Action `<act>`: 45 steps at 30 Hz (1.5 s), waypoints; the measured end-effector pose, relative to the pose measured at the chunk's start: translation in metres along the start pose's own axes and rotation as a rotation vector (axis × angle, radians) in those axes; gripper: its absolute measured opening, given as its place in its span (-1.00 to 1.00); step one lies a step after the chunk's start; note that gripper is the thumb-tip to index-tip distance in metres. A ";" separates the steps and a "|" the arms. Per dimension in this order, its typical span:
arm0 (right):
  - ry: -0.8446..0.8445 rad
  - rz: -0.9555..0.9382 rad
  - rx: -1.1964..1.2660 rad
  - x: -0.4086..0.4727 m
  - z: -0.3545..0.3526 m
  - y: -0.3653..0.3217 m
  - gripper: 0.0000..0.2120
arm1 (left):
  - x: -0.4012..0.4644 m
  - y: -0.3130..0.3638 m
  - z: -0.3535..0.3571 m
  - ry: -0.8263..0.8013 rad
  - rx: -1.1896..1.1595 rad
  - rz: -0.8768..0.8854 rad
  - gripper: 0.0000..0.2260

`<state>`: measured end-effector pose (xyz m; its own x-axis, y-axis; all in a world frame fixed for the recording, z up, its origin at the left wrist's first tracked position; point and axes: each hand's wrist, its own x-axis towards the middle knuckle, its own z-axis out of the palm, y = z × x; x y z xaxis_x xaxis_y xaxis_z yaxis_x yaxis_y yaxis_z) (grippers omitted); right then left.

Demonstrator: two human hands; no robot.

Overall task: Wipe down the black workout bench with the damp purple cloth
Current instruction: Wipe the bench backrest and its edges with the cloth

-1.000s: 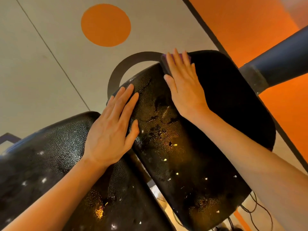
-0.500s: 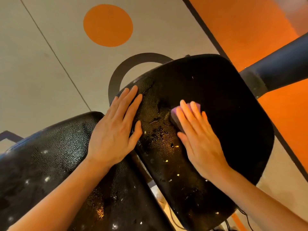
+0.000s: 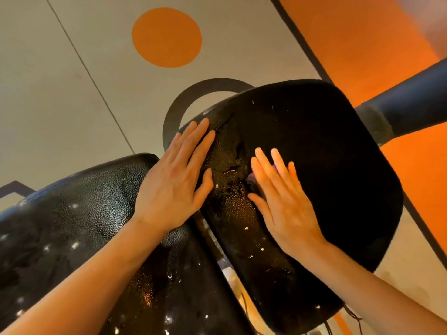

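Observation:
The black workout bench shows two textured pads: a seat pad [image 3: 326,146] at right and a back pad [image 3: 72,226] at lower left, with a gap between them. My right hand [image 3: 283,201] lies flat on the middle of the seat pad, fingers straight, pressing the purple cloth [image 3: 251,176]. Only a small purple edge of the cloth shows beside the fingers. My left hand [image 3: 176,180] rests flat over the gap, its fingers on the seat pad's left edge. Wet streaks glisten on the pad between the two hands.
Below lies a grey floor with an orange circle [image 3: 167,37] and a dark ring marking [image 3: 174,110]. An orange floor area [image 3: 362,44] fills the right side. A dark padded tube [image 3: 411,105] juts in from the right. Thin cables [image 3: 353,315] hang under the seat pad.
My right hand with the cloth slid from the seat pad's far edge back to its middle, then slightly left. My left hand stayed in place.

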<state>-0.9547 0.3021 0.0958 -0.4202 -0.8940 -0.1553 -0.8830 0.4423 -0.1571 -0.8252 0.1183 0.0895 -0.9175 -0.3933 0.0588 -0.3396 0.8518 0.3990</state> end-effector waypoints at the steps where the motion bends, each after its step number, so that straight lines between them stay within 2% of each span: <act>1: 0.051 0.011 0.042 0.028 -0.002 0.000 -0.44 | 0.000 0.000 0.000 -0.005 0.003 0.001 -0.49; 3: 0.133 0.109 0.123 0.087 -0.012 -0.003 -0.43 | 0.000 -0.001 0.000 -0.013 0.014 -0.002 -0.49; 5: 0.182 0.195 0.148 0.109 -0.014 -0.008 -0.44 | 0.001 0.000 -0.001 -0.029 0.010 -0.002 -0.49; 9: 0.174 -0.079 0.123 0.057 -0.007 0.012 -0.53 | -0.013 0.000 -0.017 -0.060 -0.009 -0.042 -0.47; 10: 0.178 -0.039 0.130 0.055 -0.010 0.030 -0.54 | -0.022 -0.003 -0.022 -0.071 0.003 -0.058 -0.46; 12: 0.227 0.288 0.217 0.073 -0.016 0.061 -0.55 | -0.045 -0.015 -0.031 -0.094 0.029 -0.082 -0.46; 14: 0.269 0.559 0.228 0.096 -0.020 0.056 -0.54 | -0.060 -0.025 -0.033 -0.112 0.051 -0.094 -0.47; 15: 0.288 0.556 0.190 0.103 -0.018 0.035 -0.54 | -0.064 -0.028 -0.032 -0.121 0.062 -0.092 -0.48; 16: 0.305 0.459 0.175 0.107 -0.013 0.010 -0.53 | -0.065 -0.029 -0.031 -0.127 0.068 -0.096 -0.48; 18: 0.282 0.120 0.187 0.105 -0.004 -0.038 -0.53 | -0.062 -0.030 -0.029 -0.121 0.061 -0.114 -0.48; 20: 0.198 -0.173 0.146 0.099 -0.003 -0.044 -0.52 | -0.063 -0.030 -0.029 -0.117 0.060 -0.115 -0.48; 21: 0.183 -0.213 0.133 0.101 -0.007 -0.026 -0.52 | -0.064 -0.030 -0.029 -0.114 0.062 -0.113 -0.49; 22: 0.186 -0.157 0.137 0.103 -0.009 -0.003 -0.52 | -0.064 -0.031 -0.029 -0.109 0.066 -0.110 -0.49; 24: 0.230 0.191 0.219 0.107 -0.017 0.041 -0.54 | -0.063 -0.031 -0.029 -0.103 0.065 -0.104 -0.50; 26: 0.267 0.505 0.292 0.110 -0.021 0.041 -0.54 | -0.062 -0.031 -0.029 -0.105 0.053 -0.114 -0.50; 27: 0.287 0.508 0.269 0.112 -0.019 0.019 -0.54 | -0.062 -0.031 -0.029 -0.110 0.053 -0.116 -0.50; 28: 0.296 0.405 0.240 0.112 -0.015 -0.009 -0.54 | -0.063 -0.031 -0.029 -0.115 0.060 -0.116 -0.50; 31: 0.246 -0.107 0.194 0.104 -0.003 -0.073 -0.55 | -0.063 -0.031 -0.030 -0.114 0.066 -0.110 -0.50; 32: 0.236 -0.184 0.173 0.102 -0.002 -0.076 -0.54 | -0.063 -0.031 -0.030 -0.115 0.066 -0.106 -0.50; 35: 0.202 -0.118 0.258 0.071 0.001 -0.059 -0.52 | -0.063 -0.033 -0.029 -0.107 0.066 -0.100 -0.51; 39: 0.059 -0.138 0.096 -0.016 0.006 -0.046 -0.50 | -0.065 -0.032 -0.031 -0.100 0.047 -0.095 -0.52; 42: 0.123 -0.112 0.199 0.042 0.003 -0.054 -0.51 | -0.071 -0.027 -0.034 -0.089 0.074 -0.111 -0.50; 45: 0.204 -0.021 0.194 0.099 -0.001 -0.074 -0.53 | -0.085 -0.020 -0.033 -0.072 0.115 -0.181 -0.48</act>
<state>-0.9310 0.1806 0.0933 -0.4528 -0.8904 0.0469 -0.8439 0.4110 -0.3448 -0.7340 0.1233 0.1066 -0.8507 -0.5209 -0.0709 -0.5172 0.8052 0.2900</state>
